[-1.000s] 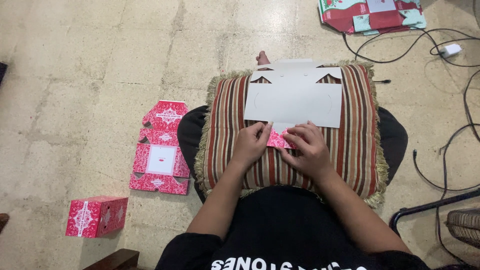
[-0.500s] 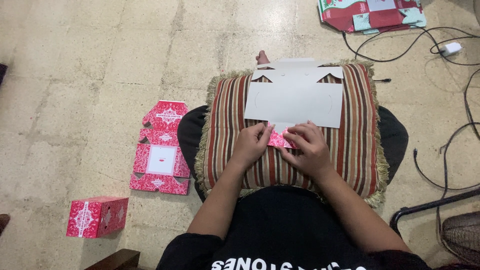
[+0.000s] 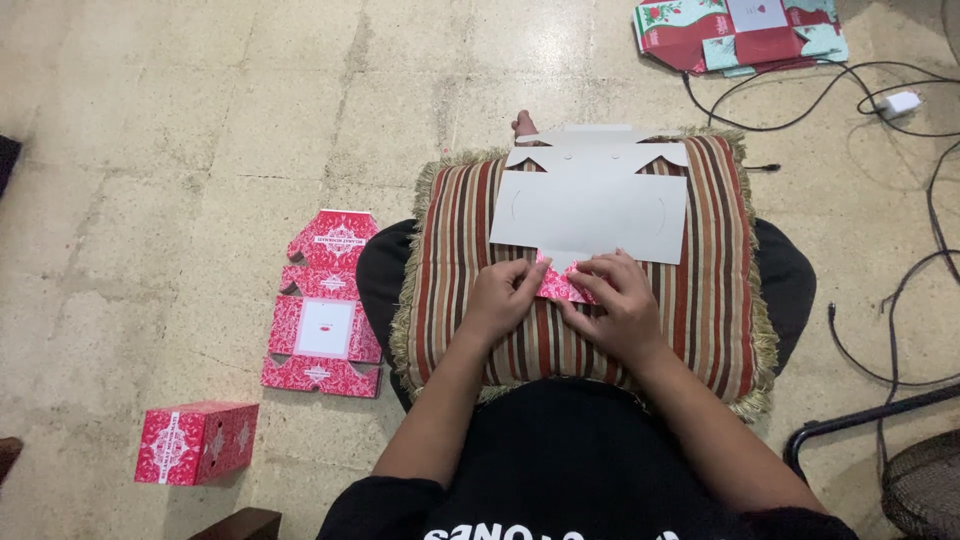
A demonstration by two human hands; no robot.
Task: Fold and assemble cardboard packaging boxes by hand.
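Note:
A flat cardboard box blank point(image 3: 590, 205) lies grey side up on a striped cushion point(image 3: 700, 300) on my lap. Its near flap point(image 3: 562, 285) is folded back and shows red patterned print. My left hand point(image 3: 500, 295) presses the left side of that flap with fingers bent. My right hand point(image 3: 615, 300) pinches and holds down its right side. Both hands touch the blank at its near edge.
On the floor to my left lie a flat red patterned box blank point(image 3: 325, 305) and a folded red box point(image 3: 195, 443). A stack of red and teal blanks point(image 3: 740, 30) sits at the top right. Black cables point(image 3: 900, 200), a white plug point(image 3: 900, 103) and a fan point(image 3: 925, 490) are on the right.

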